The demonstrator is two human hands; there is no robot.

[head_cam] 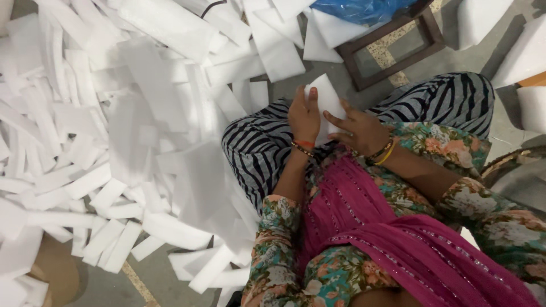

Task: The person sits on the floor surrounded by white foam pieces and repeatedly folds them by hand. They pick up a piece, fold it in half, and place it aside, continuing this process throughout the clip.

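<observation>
White foam sheet (325, 105) is gripped by left hand (304, 116) and right hand (361, 132); strip pile (114, 142) lies at nine o'clock.

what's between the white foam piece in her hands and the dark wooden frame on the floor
In the head view, only bare grey floor separates the white foam piece from the dark wooden frame.

A seated person's left hand (304, 116) lies palm-down with fingers straight and together, wrist bent over the lap. The right hand (361, 132) reaches in from the right, fingers spread, forearm angled across the body, bangles at both wrists.
</observation>
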